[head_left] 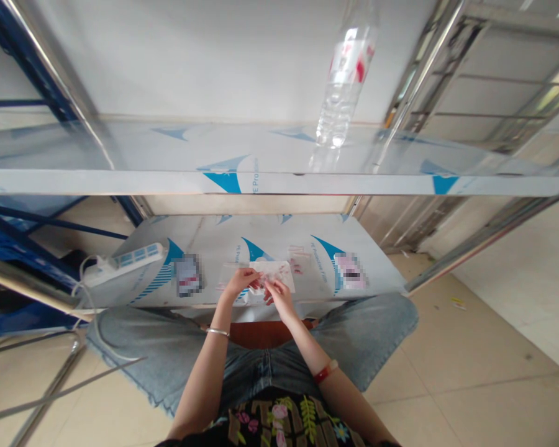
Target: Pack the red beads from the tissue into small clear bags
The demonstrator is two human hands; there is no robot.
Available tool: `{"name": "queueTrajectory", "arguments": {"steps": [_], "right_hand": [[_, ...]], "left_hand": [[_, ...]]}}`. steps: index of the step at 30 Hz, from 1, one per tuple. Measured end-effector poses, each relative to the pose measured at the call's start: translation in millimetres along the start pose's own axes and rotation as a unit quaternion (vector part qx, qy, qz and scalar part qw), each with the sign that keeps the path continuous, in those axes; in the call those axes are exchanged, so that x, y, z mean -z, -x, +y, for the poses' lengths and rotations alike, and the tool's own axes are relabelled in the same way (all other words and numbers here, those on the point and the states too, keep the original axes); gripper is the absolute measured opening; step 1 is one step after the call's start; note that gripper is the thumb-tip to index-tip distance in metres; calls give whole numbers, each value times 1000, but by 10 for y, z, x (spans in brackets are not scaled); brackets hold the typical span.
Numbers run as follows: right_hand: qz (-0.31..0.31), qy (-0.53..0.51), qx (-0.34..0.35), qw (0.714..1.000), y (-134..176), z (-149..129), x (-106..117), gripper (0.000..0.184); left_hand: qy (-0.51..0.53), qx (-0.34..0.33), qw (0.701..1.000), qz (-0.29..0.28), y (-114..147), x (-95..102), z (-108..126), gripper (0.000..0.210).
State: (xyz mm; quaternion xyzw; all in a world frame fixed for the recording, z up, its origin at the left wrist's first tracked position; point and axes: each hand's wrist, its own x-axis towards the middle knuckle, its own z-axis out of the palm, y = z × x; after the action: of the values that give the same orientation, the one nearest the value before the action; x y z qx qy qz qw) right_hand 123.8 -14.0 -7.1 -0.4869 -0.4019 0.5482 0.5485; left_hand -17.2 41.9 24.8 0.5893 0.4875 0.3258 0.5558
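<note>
A: Where is the white sheet point(284, 270) in relation to the hands?

B: On the lower shelf point(214, 231), in front of the person. The left hand point(245, 280) is over its left edge, the right hand point(279, 290) over its near edge. Fingertips of the two hands close together above it, small reddish bits point(268, 297) among them

A: State of each hand?

B: Left: half closed, fingers bent down, thumb side toward the right hand. Right: partly curled, thumb and forefinger drawn near each other. Detail at the fingertips is blurred; cannot tell whether either hand has a firm hold of anything

A: What else is around?

B: A clear packet with red marks point(300, 263) just beyond the sheet, to its right. A dark blurred-out object point(189, 275) left of the hands, a pinkish blurred-out one point(351, 270) well to the right. Power strip point(135, 261) at the shelf's left end, plug in it, white cable point(93, 307) running down past the left knee

A: Anything in the way?

B: The upper shelf point(270, 184) runs across above and beyond the hands; the space around the white sheet is open toward the person. Knees spread on both sides, near the shelf's front edge

A: Containers?

B: One plastic bottle point(347, 81) upright on the upper shelf, red-and-white label, clear liquid inside
</note>
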Motion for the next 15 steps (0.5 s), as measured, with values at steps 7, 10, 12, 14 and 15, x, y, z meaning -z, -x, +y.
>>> {"name": "queueTrajectory", "arguments": {"steps": [7,10,12,14,15], "right_hand": [[32,20,27,999,-23,51,47,37],[35,34,35,998,-21,54,49,37],[37,43,39,998,-17,49,46,38],[38,47,43,997,-14,46,41,39],[38,48,45,997,-13,45,38,39]], "left_hand": [[-49,17,998,-30,14,48,-30,34],[-38,4,999,-29,22,38,-15,33],[-34,2,999,-29,29,32,-5,33],[-37,3,999,-31,33,32,-5,32],[-38,0,999,-33,32,35,-9,32]]}}
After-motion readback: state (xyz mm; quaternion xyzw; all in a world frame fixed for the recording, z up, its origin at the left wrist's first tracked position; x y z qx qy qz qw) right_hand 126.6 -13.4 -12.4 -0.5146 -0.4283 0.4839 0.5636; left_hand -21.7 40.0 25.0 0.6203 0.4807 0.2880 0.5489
